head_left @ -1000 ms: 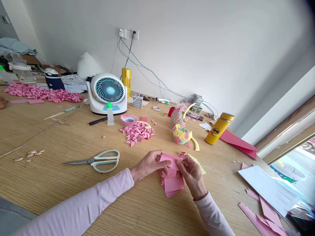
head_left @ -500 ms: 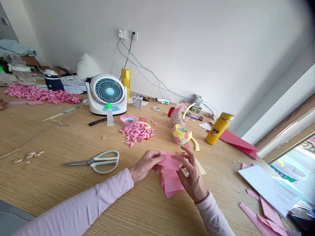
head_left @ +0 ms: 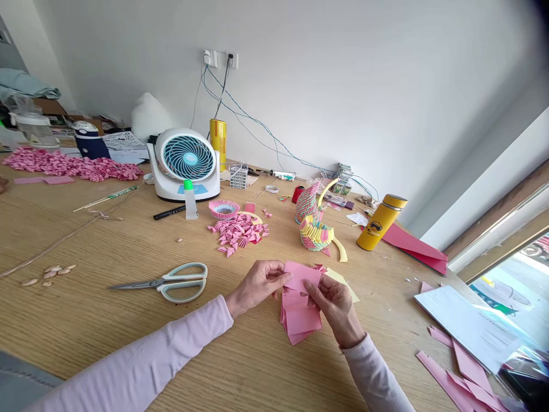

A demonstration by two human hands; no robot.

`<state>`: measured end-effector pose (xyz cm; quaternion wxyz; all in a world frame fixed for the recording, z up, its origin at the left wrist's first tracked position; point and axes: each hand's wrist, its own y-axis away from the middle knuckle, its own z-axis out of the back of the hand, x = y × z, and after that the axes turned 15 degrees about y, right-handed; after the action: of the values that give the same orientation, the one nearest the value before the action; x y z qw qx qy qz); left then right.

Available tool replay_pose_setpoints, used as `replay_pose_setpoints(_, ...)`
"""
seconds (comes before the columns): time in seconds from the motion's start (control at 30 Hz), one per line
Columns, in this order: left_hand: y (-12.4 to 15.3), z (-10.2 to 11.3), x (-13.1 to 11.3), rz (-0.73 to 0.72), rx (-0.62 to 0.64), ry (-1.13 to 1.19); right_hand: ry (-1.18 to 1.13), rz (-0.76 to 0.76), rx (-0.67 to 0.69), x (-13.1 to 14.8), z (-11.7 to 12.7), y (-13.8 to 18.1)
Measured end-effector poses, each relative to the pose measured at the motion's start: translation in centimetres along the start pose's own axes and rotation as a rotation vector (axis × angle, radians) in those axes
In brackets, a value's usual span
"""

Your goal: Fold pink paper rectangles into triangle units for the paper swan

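The wooden table (head_left: 128, 337) runs out of view at the left and bottom edges. On it stands a white desk fan (head_left: 189, 157) with blue blades, partly covering a yellow cylinder (head_left: 219, 137) behind. Red folded card (head_left: 414, 252) lies at the right, one end hidden by a yellow thermos flask (head_left: 381, 223). At the lower right corner a dark object (head_left: 525, 380) is cut off and cannot be identified. White-handled scissors (head_left: 180, 281) lie left of the hands, blades closed.

The left hand (head_left: 258, 286) pinches the left side of a small pink paper sheet (head_left: 301, 274), thumb in front; its other fingers are largely hidden. The right hand (head_left: 338, 303) pinches the sheet's right side, thumb on the near face, remaining fingers partly concealed. The sheet is held above a stack of pink paper (head_left: 302, 320), whose upper part it covers. Yellow paper (head_left: 343, 283) shows only partly beyond the right hand. Smallest noted: pale shelled nuts or seeds (head_left: 50, 273), kind uncertain, near the left edge.
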<state>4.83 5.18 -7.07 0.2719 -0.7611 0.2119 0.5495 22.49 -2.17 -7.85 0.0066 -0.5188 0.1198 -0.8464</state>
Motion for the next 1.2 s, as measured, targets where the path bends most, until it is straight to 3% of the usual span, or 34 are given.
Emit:
replay_pose_setpoints(0.43, 0.4, -0.1, -0.6, 0.092, -0.026, 0.259, -0.463, -0.192, -0.001, 1.1, -0.1, 0.1)
replay_pose_setpoints(0.73, 0.4, 0.0, -0.6, 0.185, -0.015, 0.329, -0.343, -0.074, 0.072, 0.4, 0.3, 0.2)
replay_pose_setpoints(0.83, 0.3, 0.3, -0.6, 0.248, -0.025, 0.390, -0.137, 0.067, 0.083, 0.6, 0.7, 0.3)
replay_pose_setpoints(0.97, 0.3, 0.5, -0.7, 0.302, 0.013, 0.488, 0.127, 0.246, -0.028, 0.7, 0.5, 0.2)
replay_pose_setpoints(1.1, 0.3, 0.2, -0.7, 0.271, 0.080, 0.452, 0.072, 0.171, -0.104, 0.6, -0.1, -0.1)
replay_pose_setpoints(1.2, 0.4, 0.0, -0.3, 0.174, 0.046, 0.329, -0.005, 0.061, -0.144, 0.7, -0.4, -0.1)
